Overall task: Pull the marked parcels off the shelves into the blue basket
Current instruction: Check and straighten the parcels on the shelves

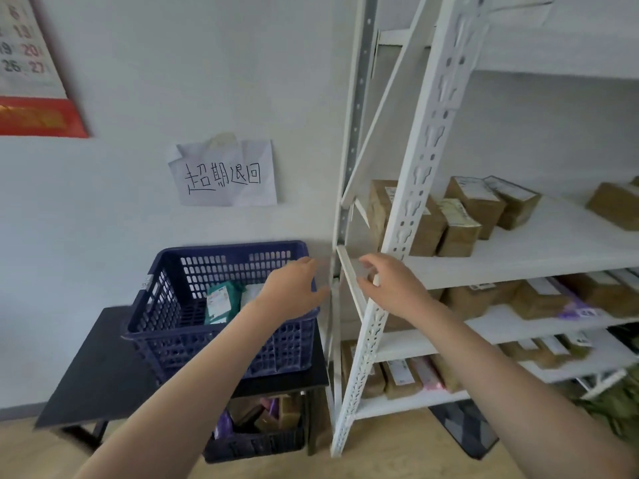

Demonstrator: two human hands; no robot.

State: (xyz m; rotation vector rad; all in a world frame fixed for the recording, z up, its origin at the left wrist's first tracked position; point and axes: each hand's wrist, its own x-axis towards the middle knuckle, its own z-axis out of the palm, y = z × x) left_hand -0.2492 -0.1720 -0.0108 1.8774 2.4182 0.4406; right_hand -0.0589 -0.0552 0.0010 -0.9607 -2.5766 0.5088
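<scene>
The blue basket [166, 316] stands on a black table [100, 371] left of the white shelf unit [425, 157]. Inside it lie a green parcel [219, 302] with a white label and a pale parcel [251, 294], partly hidden by my arm. My left hand [294, 288] hovers over the basket's right side, fingers spread, holding nothing. My right hand [387, 281] is open too, at the shelf's front post near the left end of the middle shelf. Brown cardboard parcels [460, 226] with labels stand on that shelf, right of my right hand.
Lower shelves hold more brown boxes [477, 299] and a purple bag [574, 307]. A second dark basket [256, 430] with parcels sits under the table. A handwritten paper sign [224, 174] and a calendar [31, 63] hang on the wall. A dark mat [463, 430] lies on the wooden floor.
</scene>
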